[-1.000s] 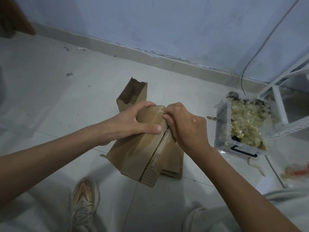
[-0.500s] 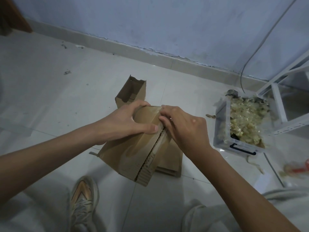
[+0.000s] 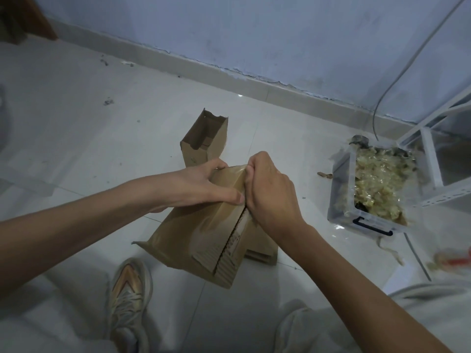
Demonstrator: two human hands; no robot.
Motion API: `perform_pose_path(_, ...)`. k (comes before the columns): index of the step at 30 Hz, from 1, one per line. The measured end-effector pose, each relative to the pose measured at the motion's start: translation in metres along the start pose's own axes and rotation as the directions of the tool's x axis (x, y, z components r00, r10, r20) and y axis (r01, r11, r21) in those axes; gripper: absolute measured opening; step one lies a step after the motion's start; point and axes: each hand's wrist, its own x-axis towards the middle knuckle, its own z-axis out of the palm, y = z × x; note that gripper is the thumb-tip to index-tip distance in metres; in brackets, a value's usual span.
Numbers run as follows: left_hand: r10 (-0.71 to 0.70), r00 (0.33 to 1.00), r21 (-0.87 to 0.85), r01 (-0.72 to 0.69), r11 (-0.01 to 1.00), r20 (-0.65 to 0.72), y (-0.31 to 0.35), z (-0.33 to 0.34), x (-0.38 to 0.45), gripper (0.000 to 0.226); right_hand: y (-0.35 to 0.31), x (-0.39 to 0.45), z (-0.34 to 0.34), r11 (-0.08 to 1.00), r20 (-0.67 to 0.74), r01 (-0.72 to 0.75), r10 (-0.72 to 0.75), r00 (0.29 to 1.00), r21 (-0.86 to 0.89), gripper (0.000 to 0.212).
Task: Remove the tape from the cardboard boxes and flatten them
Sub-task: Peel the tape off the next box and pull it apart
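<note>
Right hand (image 3: 271,189) fingertips hidden (behind box (image 3: 204,238))

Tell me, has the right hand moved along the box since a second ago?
Barely. The right hand stays at the top edge of the held cardboard box, beside the left hand, no nearer the clear plastic bin.

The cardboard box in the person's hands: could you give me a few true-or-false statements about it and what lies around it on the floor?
1. Both hands are on the held cardboard box. True: the left hand grips its top and the right hand pinches at its top edge.
2. The clear plastic bin is empty. False: it holds crumpled tape.
3. An open cardboard box stands behind the held one. True.
4. The person is barefoot. False: a sneaker shows.
5. The bin sits to the left of the boxes. False: to the right.
</note>
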Motion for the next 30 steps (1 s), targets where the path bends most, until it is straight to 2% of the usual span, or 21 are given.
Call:
perform_pose_path(3, 0.009, 1.0, 0.036, -0.008, 0.999, -0.006, -0.001, -0.003, -0.005, 0.078, -0.001, -0.004, 0.001, 1.0, 0.004, -0.009, 0.009, 1.0, 0.018, 0.02)
perform_pose_path(5, 0.067, 0.993, 0.176, -0.049, 0.983, -0.1, 0.001, -0.007, -0.009, 0.079, 0.004, -0.003, -0.002, 0.997, -0.004, -0.006, 0.006, 1.0, 0.077, 0.019)
perform_pose_path(8, 0.171, 0.947, 0.442, -0.035, 0.896, -0.272, 0.004, -0.013, -0.012, 0.088, 0.012, -0.001, -0.008, 0.985, -0.014, 0.049, -0.048, 0.999, 0.166, 0.017)
perform_pose_path(11, 0.245, 0.907, 0.53, -0.03, 0.848, -0.341, 0.006, -0.011, -0.014, 0.091, 0.015, 0.0, -0.01, 0.97, -0.056, 0.096, -0.085, 0.995, 0.223, 0.013)
perform_pose_path(15, 0.33, 0.856, 0.62, -0.015, 0.784, -0.397, 0.006, -0.015, -0.013, 0.093, 0.016, 0.005, -0.013, 0.967, -0.133, 0.201, -0.181, 0.975, 0.158, 0.012)
perform_pose_path(19, 0.408, 0.814, 0.713, 0.01, 0.702, -0.413, 0.006, -0.014, -0.012, 0.098, 0.013, 0.012, -0.014, 0.961, -0.144, 0.265, -0.273, 0.951, -0.075, 0.014)
perform_pose_path(23, 0.46, 0.782, 0.796, 0.075, 0.601, -0.421, 0.006, -0.014, -0.011, 0.098, 0.006, 0.014, -0.016, 0.931, -0.061, 0.305, -0.323, 0.944, -0.202, 0.014)
perform_pose_path(27, 0.481, 0.783, 0.867, 0.143, 0.477, -0.394, 0.006, -0.01, -0.009, 0.097, -0.002, 0.014, -0.009, 0.913, 0.049, 0.264, -0.262, 0.964, -0.311, 0.015)
perform_pose_path(30, 0.484, 0.79, 0.893, 0.172, 0.415, -0.376, 0.006, -0.004, -0.008, 0.095, -0.005, 0.017, -0.005, 0.932, 0.199, 0.225, -0.172, 0.965, -0.285, 0.017)
